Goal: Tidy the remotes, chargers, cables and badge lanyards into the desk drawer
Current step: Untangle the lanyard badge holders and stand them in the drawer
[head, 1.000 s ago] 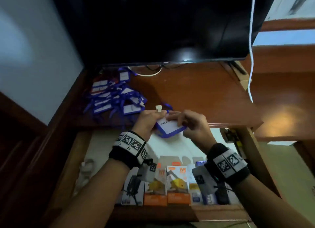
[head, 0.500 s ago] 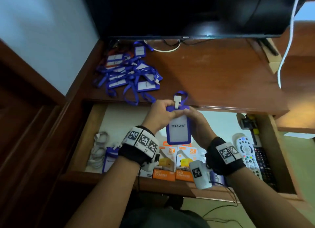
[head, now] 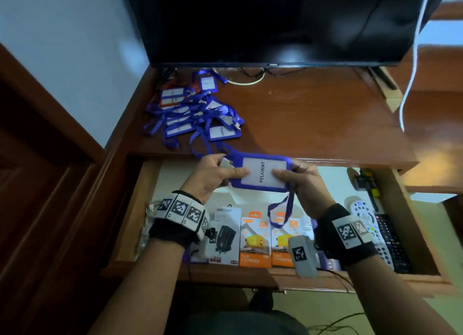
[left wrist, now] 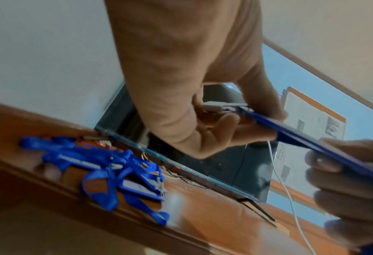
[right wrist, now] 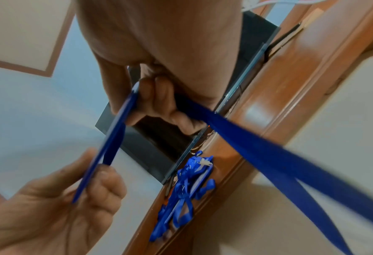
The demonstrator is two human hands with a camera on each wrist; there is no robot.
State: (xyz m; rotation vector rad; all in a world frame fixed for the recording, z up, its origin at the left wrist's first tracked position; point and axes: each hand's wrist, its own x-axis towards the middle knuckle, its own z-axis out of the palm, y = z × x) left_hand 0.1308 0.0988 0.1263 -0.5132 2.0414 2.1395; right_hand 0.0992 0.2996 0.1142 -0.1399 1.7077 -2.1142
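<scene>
Centrally, one blue badge holder (head: 260,173) marked PELAWAT, level above the open drawer (head: 130,209), pinched at its ends by left hand (head: 211,177) and right hand (head: 302,184); strap loop dangling. Beyond: lanyard heap (head: 193,114) on table (head: 313,124). Below: charger boxes (head: 255,239), remotes (head: 375,232). Behind: television (head: 275,21).

**Badge held over the open drawer**

A blue badge holder (head: 261,173), its white card reading PELAWAT, lies flat and sideways above the open drawer (head: 390,197), its lanyard strap (head: 278,213) looping down. More blue badge lanyards (head: 193,111) lie tangled on the surface at the back left. In the drawer, charger boxes (head: 254,242) stand in a row, remotes (head: 375,234) lie at the right, and white cables (head: 146,234) at the left.
</scene>
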